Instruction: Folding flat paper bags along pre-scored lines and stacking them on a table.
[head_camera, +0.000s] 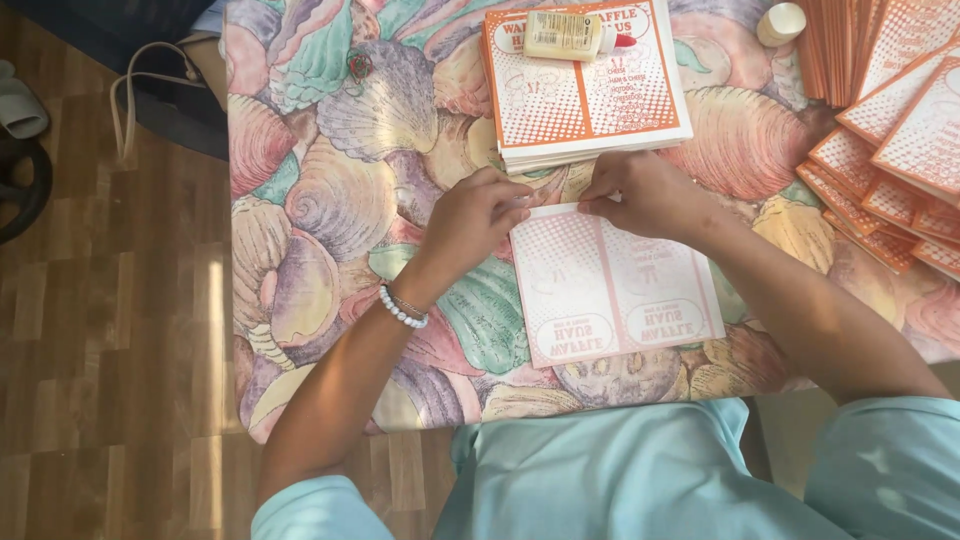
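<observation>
Your light blue sleeves and lap fill the bottom of the view; both forearms reach forward over the shell-print tablecloth (330, 190). The flat printed sheet (615, 285) lies face up just in front of you, print upside down to you, so its far edge sits within reach of both hands. Your left hand (470, 220) has fingers curled down onto that far edge near its left corner; your right hand (645, 192) pinches the same edge near the middle, thumb and fingertips nearly closed on the paper. Looks like a two-point hold to keep the edge straight. The stack of flat sheets (585, 85) sits just beyond your hands, with a glue bottle (570, 35) lying on top, probably parked there as a weight and close to hand. Finished orange pieces (890, 170) fan out at the right, well apart from the working sheet. A beaded bracelet (402, 308) is on your left wrist.
</observation>
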